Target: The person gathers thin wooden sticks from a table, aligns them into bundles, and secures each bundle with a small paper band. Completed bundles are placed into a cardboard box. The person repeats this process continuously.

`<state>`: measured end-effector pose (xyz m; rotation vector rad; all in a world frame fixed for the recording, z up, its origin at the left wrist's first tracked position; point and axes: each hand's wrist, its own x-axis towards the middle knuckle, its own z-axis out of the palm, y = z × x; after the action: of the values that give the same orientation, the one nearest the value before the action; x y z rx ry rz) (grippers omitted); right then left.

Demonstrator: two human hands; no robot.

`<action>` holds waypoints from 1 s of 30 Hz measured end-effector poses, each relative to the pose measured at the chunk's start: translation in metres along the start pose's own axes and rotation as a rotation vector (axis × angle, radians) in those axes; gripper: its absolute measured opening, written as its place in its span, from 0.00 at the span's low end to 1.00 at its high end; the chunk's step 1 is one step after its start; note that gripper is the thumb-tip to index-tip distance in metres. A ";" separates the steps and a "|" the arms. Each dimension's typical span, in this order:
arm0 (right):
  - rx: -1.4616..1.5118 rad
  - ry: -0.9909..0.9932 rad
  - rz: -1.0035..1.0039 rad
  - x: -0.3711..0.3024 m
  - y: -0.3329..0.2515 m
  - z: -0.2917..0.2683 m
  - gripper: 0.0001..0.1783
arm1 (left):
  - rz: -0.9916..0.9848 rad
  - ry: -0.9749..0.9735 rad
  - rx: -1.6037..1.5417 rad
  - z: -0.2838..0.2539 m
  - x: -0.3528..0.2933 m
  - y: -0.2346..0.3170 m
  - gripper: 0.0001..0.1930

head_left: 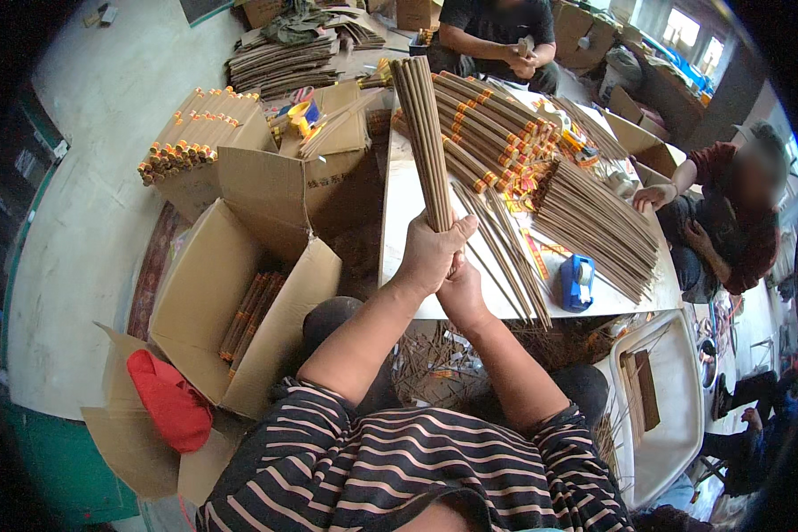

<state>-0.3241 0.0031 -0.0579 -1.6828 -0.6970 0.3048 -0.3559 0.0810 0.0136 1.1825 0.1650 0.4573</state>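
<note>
A bundle of long brown incense sticks (421,133) stands nearly upright above the near edge of the white table (403,208). My left hand (430,253) is wrapped round its lower part. Just below and to the right, my right hand (461,285) closes on the bottom end, its fingers partly hidden. Loose incense sticks (496,244) lie on the table right of my hands, beside a wide heap of sticks (594,226). Behind them are stacked bundles banded in red and yellow paper (479,120). A blue tape dispenser (577,282) sits near the table's front edge.
An open cardboard box (199,293) at my left holds banded bundles (253,315); a red cloth (168,403) lies on its flap. More bundles top another box (195,133). A white tub (661,408) stands right. Co-workers sit at the far side (496,35) and right (727,213).
</note>
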 end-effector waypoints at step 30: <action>0.641 -0.137 -0.185 -0.042 -0.169 -0.059 0.12 | 0.160 -0.569 0.388 0.014 -0.051 0.014 0.11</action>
<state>-0.3718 -0.0533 0.1108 -0.9895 -0.7519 0.4583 -0.4000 0.0515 0.0261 1.6691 -0.3494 0.2156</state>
